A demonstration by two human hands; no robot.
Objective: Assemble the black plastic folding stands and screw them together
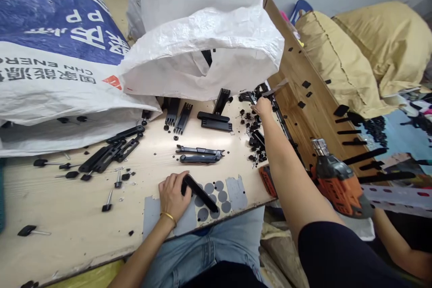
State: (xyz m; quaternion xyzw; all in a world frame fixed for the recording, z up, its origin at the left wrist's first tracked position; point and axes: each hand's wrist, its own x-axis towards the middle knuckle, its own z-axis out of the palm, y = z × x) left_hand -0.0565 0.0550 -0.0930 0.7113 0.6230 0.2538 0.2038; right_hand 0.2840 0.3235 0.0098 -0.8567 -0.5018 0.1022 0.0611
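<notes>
My left hand (174, 195) rests near the table's front edge, its fingers closed around one end of a long black plastic bar (202, 194). The bar's other end points right, over grey round stickers (222, 196). My right hand (263, 107) reaches far out to a heap of small black parts (251, 123) along the table's right side. Its fingers are bent together there; what they grip, if anything, is hidden. Between the hands and the sacks lie a pair of slim black bars (200, 158) and several wider black pieces (216, 122).
An open white sack (202, 72) stands at the back, beside a blue-and-white printed sack (50, 54). Black knob bolts (107, 202) and black links (111, 153) lie at left. An orange-black power drill (337, 180) is at right, near another person's arm (398, 243).
</notes>
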